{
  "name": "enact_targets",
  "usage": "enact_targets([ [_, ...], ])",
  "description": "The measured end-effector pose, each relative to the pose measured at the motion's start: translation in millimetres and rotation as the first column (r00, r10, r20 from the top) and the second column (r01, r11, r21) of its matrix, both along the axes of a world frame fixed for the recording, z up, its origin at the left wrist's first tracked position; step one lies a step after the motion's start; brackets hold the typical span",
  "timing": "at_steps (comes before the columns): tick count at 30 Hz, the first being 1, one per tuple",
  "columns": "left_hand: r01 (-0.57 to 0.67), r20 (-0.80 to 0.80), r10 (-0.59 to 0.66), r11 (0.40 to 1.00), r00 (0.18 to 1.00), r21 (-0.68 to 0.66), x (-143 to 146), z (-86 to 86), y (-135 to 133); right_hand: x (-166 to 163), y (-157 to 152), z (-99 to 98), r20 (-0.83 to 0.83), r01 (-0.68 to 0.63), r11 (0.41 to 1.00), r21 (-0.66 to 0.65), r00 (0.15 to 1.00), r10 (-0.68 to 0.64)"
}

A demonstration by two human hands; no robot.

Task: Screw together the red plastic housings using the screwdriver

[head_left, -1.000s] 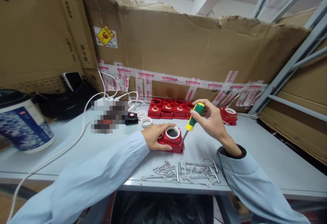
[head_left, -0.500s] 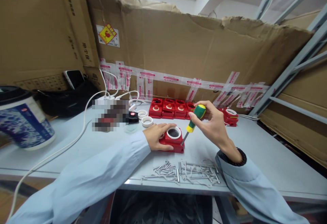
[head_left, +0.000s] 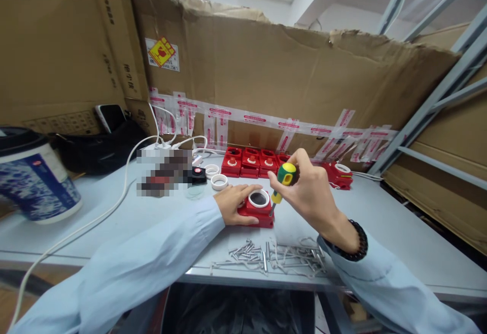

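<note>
A red plastic housing [head_left: 262, 220] with a white ring [head_left: 259, 198] around its dark round opening lies on the table. Its left side is gripped by my left hand [head_left: 234, 204], the thumb along the front and the fingers over the top. My right hand [head_left: 310, 192] is closed around the handle of a green-and-yellow screwdriver [head_left: 285, 175]. The shaft points down at the housing's right front corner, where the tip meets it; any screw there is too small to make out. In front of the housing lie loose screws [head_left: 247, 252] and, to their right, long metal pins [head_left: 300, 255] tangled with pale strings.
Several red housings [head_left: 251, 164] stand in a row at the back, another [head_left: 340, 175] to their right. White rings [head_left: 219, 182] lie left of my left hand. A paper cup [head_left: 38, 176], a white cable [head_left: 114, 207] and a black bag [head_left: 99, 146] occupy the left side.
My right hand has shifted left and turned, tipping the screwdriver more upright with its handle end now toward me. My left hand and the housing have stayed in place.
</note>
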State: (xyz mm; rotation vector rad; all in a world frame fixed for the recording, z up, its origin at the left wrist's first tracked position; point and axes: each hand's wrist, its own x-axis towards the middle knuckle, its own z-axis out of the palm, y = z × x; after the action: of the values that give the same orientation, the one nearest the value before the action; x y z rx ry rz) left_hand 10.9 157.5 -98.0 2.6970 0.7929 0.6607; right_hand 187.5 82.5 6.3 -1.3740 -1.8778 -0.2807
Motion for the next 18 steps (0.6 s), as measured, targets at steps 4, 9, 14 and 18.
enact_targets([
  [4,-0.006,0.012,0.007,1.000,1.000,-0.007,0,0.5,-1,1,1,5.2,0.169,0.115,0.993,-0.007,0.979,-0.112],
  [9,-0.026,-0.003,0.026,1.000,1.000,-0.003,1,0.5,-2,6,1,16.1,0.436,0.310,0.946,0.093,0.841,-0.319],
  [14,-0.027,-0.002,0.027,1.000,1.000,0.002,1,0.1,-1,8,5,27.7,0.528,0.341,0.940,0.005,0.797,-0.292],
  [18,-0.018,-0.010,0.018,1.000,1.000,0.009,0,-0.2,0,14,8,41.7,0.545,0.188,0.959,-0.214,0.837,-0.042],
])
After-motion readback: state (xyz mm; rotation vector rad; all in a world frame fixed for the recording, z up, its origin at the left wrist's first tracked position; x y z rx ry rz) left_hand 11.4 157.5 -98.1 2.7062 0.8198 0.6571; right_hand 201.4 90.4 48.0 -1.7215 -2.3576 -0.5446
